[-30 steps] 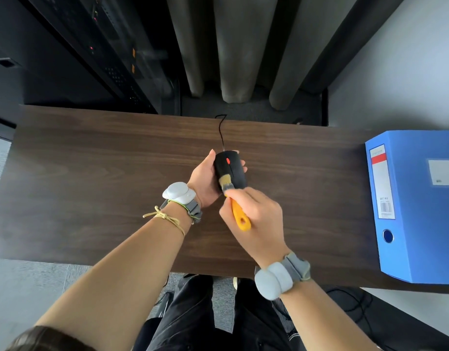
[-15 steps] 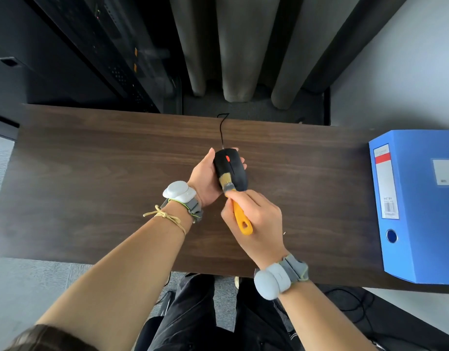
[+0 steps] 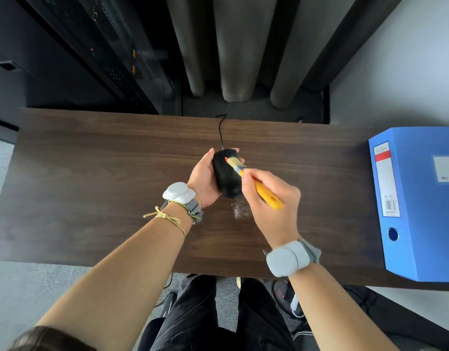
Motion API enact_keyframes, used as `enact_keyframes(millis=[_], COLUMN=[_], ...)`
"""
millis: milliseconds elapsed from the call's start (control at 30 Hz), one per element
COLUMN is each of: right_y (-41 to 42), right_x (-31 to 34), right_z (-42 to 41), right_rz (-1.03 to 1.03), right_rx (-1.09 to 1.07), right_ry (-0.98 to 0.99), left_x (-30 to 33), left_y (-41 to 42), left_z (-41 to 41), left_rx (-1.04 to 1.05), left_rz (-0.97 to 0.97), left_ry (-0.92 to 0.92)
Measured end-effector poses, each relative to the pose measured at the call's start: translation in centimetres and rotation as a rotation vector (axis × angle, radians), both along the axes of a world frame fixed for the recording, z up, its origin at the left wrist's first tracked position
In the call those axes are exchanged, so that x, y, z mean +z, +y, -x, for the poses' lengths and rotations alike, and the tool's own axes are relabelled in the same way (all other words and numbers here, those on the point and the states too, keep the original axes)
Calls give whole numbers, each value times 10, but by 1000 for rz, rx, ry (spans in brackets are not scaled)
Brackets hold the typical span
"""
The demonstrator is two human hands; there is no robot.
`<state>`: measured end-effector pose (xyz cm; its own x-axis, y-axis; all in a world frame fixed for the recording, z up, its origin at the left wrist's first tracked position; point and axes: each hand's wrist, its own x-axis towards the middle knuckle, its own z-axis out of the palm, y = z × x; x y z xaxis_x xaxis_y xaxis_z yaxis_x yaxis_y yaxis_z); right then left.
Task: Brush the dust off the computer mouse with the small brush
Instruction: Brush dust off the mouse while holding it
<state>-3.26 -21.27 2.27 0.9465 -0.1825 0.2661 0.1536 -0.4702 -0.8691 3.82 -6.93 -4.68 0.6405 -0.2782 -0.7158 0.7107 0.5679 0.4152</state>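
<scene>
- Dark wood tabletop [image 3: 92, 173] runs across your view, with grey curtain folds and a dark rack behind its far edge.
- Your left hand [image 3: 202, 177] is wrapped around the left side of the one black computer mouse [image 3: 224, 177], fingertips curling over its far end. That grip looks meant to lift and tilt the mouse so its top faces the bristles and loosened dust can fall clear.
- Its cable [image 3: 221, 130] trails away toward the far edge, slack enough to allow the tilt.
- Your right hand [image 3: 269, 198] is closed around the orange handle of the one small brush [image 3: 246, 173], held pencil-style. The pale bristles touch the mouse near its red scroll wheel, at the far end; the low, slanted handle suits short flicking strokes.
- One patch of pale dust specks [image 3: 240, 210] lies on the tabletop just beside the near end of the mouse, between your two hands, so brushing appears well under way.
- One blue binder [image 3: 420, 198] lies at the right edge, well apart from the work.
- Each wrist carries one grey band; the left also has a tan cord.
</scene>
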Motion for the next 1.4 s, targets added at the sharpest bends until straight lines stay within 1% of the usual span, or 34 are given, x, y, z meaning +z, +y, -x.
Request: enact_keyframes(millis=[67, 133, 167, 300, 367, 433, 567, 633, 700, 800, 900, 967, 1167, 1300, 1400], right_y=[4, 2, 0, -10, -13, -15, -14, -10, -5, -5, -5, -4, -6, -9, -14], right_x=[-5, -11, -15, -27, -22, -10, 8, 6, 0, -11, -25, -30, -16, -27, -30], right_z=[-5, 8, 20, 72, 76, 60, 1, -19, -20, 17, 63, 80, 58, 62, 71], right_rz=[68, 154, 164, 105, 69, 19, -78, -68, -51, 35, 24, 37, 36, 87, 82], right_rx=[28, 51, 65, 69, 26, -15, -55, -56, -38, 2, 42, 42, -2, -8, -47], right_ry=[-10, -19, -10, 91, 119, 129, 85, 114, 118, 72, 150, 171, 4, 46, 41], left_x=[0, 0, 0, -3, -3, -1, -1, 1, 3, 6, 2, -1, -1, 1, -2], left_y=[0, -1, -1, 2, 2, 1, -1, -2, -3, -5, -2, 1, 0, 2, 5], left_z=[0, -2, -2, -1, -1, 0, 2, 4, 3, 2, 3, 4, 9, 8, 8], left_rx=[4, 24, 37, 64, 42, 18, -1, -9, -7, 27, 70, 106, 100, 140, 161], left_rz=[-1, -1, -1, 12, 0, -9, -20, 1, 11, 28, 53, 92, 101, 110, 93], left_ry=[2, -1, -3, 15, 15, 10, 42, 65, 53, 30, 53, 63, 63, 83, 89])
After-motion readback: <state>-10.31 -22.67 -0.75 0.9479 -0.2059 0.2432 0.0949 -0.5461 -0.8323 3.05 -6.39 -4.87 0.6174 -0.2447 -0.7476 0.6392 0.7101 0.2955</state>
